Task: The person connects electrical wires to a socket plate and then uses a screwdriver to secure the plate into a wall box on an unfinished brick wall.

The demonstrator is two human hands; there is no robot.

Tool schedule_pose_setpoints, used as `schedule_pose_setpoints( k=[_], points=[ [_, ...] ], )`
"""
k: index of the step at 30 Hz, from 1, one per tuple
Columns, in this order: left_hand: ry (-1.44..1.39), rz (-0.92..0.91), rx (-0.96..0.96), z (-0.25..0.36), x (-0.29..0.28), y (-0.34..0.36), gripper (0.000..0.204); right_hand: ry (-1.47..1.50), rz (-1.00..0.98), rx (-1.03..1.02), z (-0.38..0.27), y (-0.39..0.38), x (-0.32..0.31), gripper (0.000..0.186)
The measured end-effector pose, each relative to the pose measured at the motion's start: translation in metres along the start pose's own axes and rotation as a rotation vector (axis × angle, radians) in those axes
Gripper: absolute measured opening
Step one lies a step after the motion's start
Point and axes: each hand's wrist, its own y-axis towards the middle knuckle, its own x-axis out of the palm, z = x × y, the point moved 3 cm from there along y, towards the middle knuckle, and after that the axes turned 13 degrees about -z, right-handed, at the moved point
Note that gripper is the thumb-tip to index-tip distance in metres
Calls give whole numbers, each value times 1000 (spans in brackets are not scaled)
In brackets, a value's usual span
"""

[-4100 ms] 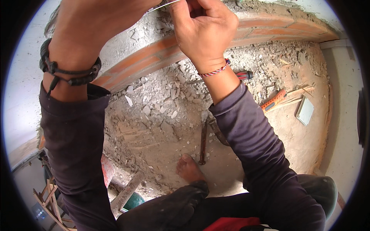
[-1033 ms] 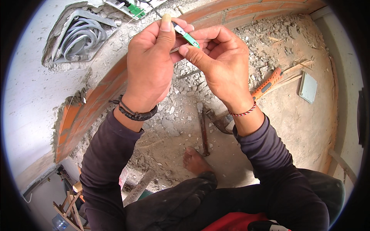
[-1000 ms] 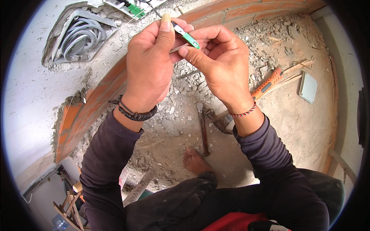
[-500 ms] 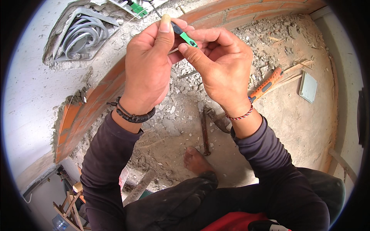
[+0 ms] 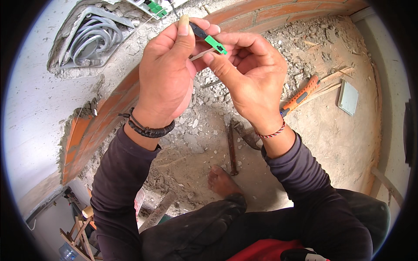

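A fiber-optic connector [image 5: 215, 44] with a green housing and black boot sits between my hands at the top middle, with a dark cable leading up from it. My left hand [image 5: 167, 69] pinches the black boot between thumb and fingers. Close around the green end, my right hand [image 5: 252, 71] has its index finger against the housing and its thumb just below. A thin whitish strip [image 5: 202, 54] runs from the left palm toward the right thumb; which fingers hold it is hidden.
Coiled grey cable [image 5: 98, 41] lies in a wall recess at upper left, beside a white box with green parts [image 5: 155, 8]. On the rubble-strewn floor are an orange-handled hammer [image 5: 302, 93], a rusty metal bar [image 5: 231, 148] and a pale cover plate [image 5: 348, 98]. My bare foot [image 5: 222, 180] rests nearby.
The connector has shifted slightly down and right and turned, showing more of its green face. My right thumb has dropped a little away from its tip, and the whitish strip shows more.
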Motion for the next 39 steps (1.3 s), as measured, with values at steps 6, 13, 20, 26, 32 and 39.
schedule_pose_setpoints(
  k=[6, 13, 20, 26, 32, 39],
  points=[
    [-64, -50, 10, -3, -3, -2, 30, 27, 52, 39, -6, -3, 4, 24],
    [-42, -48, 0, -2, -4, -4, 33, -56, 64, -61, -6, -2, 4, 22],
    [-22, -62, 8, -2, -3, -3, 34, -132, 80, -108, -7, -1, 7, 23],
    [-8, -82, 26, -3, -2, -2, 34, -145, 124, -142, -6, 1, 8, 21],
    [0, -75, 22, -3, 0, -2, 33, -208, 149, -166, -7, 1, 8, 21],
    [-24, -55, 8, -3, -1, -2, 32, -236, 148, -196, -4, 0, 8, 21]
  ],
)
